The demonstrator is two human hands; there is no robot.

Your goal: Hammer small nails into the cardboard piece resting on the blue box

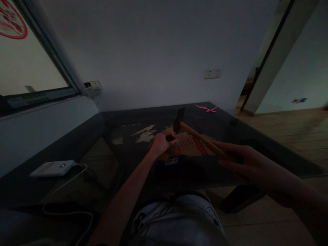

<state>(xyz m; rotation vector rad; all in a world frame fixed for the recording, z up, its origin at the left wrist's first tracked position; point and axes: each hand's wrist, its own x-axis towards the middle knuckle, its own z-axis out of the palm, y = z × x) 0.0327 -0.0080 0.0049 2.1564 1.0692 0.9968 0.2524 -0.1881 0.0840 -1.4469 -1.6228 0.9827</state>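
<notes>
My right hand (238, 158) is closed round the wooden handle of a hammer (197, 134). The hammer's dark metal head (178, 120) is raised just above and beside my left hand (164, 140). The fingers of my left hand are pinched together, and what they hold is too dark and small to make out. Under that hand lies an orange and blue packet (171, 160) with a white label. Right beside it is a flat speckled tan piece with a red band (188, 143). Where the packet and this piece meet is partly hidden by my hand.
The dark table (123, 118) has a bird and flower picture (146, 133) on its top. A pink ribbon-like item (206, 108) lies at the far right corner. At the left, a white power bank or similar device (53, 168) trails a white cable (61, 186).
</notes>
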